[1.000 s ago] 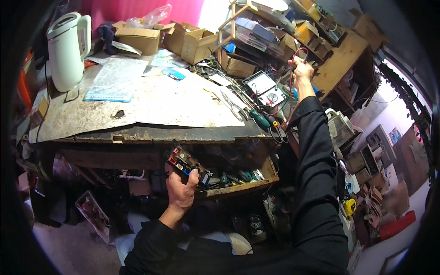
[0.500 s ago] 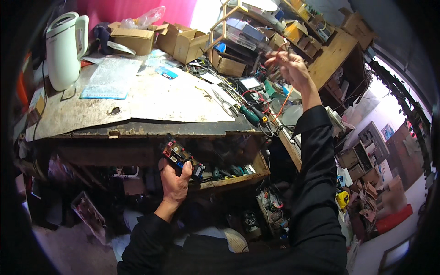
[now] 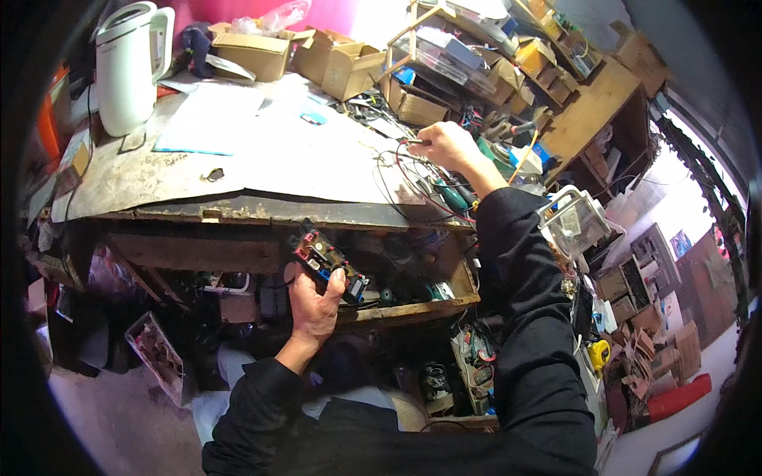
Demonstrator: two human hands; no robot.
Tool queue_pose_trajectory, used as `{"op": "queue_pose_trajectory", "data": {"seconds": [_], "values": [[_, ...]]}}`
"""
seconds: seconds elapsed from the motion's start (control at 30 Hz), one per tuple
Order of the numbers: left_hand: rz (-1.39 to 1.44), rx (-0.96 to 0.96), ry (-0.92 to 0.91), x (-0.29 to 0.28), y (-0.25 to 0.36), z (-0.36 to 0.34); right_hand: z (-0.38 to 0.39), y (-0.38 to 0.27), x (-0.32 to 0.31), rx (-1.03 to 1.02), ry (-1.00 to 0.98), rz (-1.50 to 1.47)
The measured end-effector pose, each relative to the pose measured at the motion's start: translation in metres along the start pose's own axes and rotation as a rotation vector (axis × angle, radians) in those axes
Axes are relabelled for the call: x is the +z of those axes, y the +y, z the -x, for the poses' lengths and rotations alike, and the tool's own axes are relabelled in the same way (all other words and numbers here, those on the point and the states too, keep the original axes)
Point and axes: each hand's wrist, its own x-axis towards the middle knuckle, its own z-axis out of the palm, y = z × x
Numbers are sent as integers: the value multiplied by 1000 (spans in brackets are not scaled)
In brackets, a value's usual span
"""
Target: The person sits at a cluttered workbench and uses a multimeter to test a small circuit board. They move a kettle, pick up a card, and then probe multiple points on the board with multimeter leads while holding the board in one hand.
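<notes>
My left hand (image 3: 313,305) is closed around a circuit board (image 3: 325,260), thumb on its near side. The board carries red, white and blue parts and is tilted in front of the bench edge, above an open drawer (image 3: 405,311). Over the right part of the bench, my right hand (image 3: 451,147) pinches a thin dark test probe (image 3: 416,142). Thin leads, one red (image 3: 402,168) and one dark, loop down from near the fingers; whether there is a second probe in the hand, I cannot tell. A green-handled screwdriver (image 3: 451,196) lies just below this hand.
A white jug (image 3: 127,75) stands at the back left of the paper-covered bench (image 3: 294,170). Open cardboard boxes (image 3: 341,67) line its back. Parts and bins crowd the wooden shelf (image 3: 591,115) at right. A clear plastic container (image 3: 573,222) sits beside my right forearm.
My right hand has come down and left from over the cluttered shelf side to the bench, now with the probe and its leads. The board in my left hand has shifted slightly right.
</notes>
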Motion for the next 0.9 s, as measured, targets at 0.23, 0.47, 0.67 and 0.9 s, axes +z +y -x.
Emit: {"op": "queue_pose_trajectory", "data": {"seconds": [0.23,0.47,0.67,0.9], "values": [[-28,23,-13,3,0,-1,-33,30,74,-182,-72,44],[25,22,-36,0,10,0,-9,34,33,-293,345,397],[100,-24,-74,1,6,-3,51,61,-95,-77,694,646],[198,5,-85,4,16,-6,186,62,-183,257,384,-338]]}}
